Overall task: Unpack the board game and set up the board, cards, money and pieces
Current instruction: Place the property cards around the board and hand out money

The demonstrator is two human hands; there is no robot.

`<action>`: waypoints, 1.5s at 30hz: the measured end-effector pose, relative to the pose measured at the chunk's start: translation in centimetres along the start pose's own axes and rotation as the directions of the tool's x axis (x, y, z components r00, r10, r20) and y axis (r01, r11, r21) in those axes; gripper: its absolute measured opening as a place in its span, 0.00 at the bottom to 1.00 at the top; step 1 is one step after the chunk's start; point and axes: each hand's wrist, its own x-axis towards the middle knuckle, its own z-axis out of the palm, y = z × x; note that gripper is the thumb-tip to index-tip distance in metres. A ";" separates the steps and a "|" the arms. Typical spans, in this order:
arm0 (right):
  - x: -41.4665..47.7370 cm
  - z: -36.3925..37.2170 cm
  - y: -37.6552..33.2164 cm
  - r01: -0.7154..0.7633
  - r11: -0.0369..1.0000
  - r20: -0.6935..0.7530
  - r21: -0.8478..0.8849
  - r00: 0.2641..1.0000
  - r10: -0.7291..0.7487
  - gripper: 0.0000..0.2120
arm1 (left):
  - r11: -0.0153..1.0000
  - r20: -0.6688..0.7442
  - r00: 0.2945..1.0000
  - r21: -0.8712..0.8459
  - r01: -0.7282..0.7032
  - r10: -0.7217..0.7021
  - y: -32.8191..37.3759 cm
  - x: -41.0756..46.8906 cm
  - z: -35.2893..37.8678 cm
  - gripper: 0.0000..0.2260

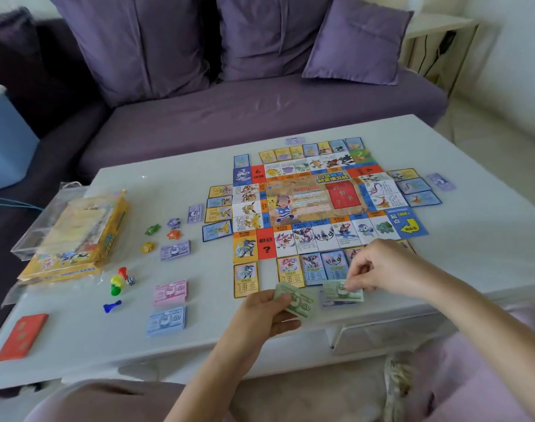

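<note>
**Hands**
- L hand (261, 312), lower centre of frame: fingers curled round a small stack of green notes (296, 301), thumb on top.
- R hand (378, 269), lower right: thumb and forefinger pinching a single green note (342, 291). Laid flat over a purple-blue note (328, 303) at near edge of white table (181, 184), just below the property cards (311, 268).

**Handling (judged)**
- Paper money: thin, v. light, floppy. Prob. apt to slide on the glossy top and cling sheet to sheet.
- Take hold at a corner or short edge. Peel off one at a time with the thumb. Avoid creasing; press flat on release.
- Cards: prob. stiffer than the notes; lift by the long edges.

**Readable print**
- "1000" on pink stack (170, 293).
- "500" on blue stack (166, 321).
- Approx. "2000" on purple stack (175, 249).
- Held stack: digits ending "00", first digit unclear.
- "?" on red squares of board (314, 202).
- Other text: CJK-type characters, too small or blurred to read.

**Other parts**
- Board centre-right of frame, ringed by cards; red deck (342, 194) on its middle.
- Second red deck (22, 336) lower left.
- Pawns (117, 281) + die (130, 280) left of centre.
- Figure tokens (153, 229) above them.
- Yellow box (74, 239) far left.
</note>
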 end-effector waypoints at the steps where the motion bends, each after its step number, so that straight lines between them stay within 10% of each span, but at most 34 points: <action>1: 0.2 0.2 0.1 0.008 1.000 0.004 -0.017 1.000 -0.008 0.07 | 1.000 0.007 1.000 -0.009 0.003 -0.003 0.0 0.1 0.1 0.08; 18: -0.7 2.3 1.1 0.154 0.965 0.031 -0.214 0.988 -0.150 0.21 | 0.988 0.046 0.998 -0.143 0.056 -0.050 -0.1 0.2 1.0 0.07; 45: -1.3 3.7 2.2 0.273 0.946 -0.090 -0.176 0.952 -0.292 0.11 | 0.954 0.025 0.998 -0.293 0.064 -0.059 0.1 0.6 1.1 0.07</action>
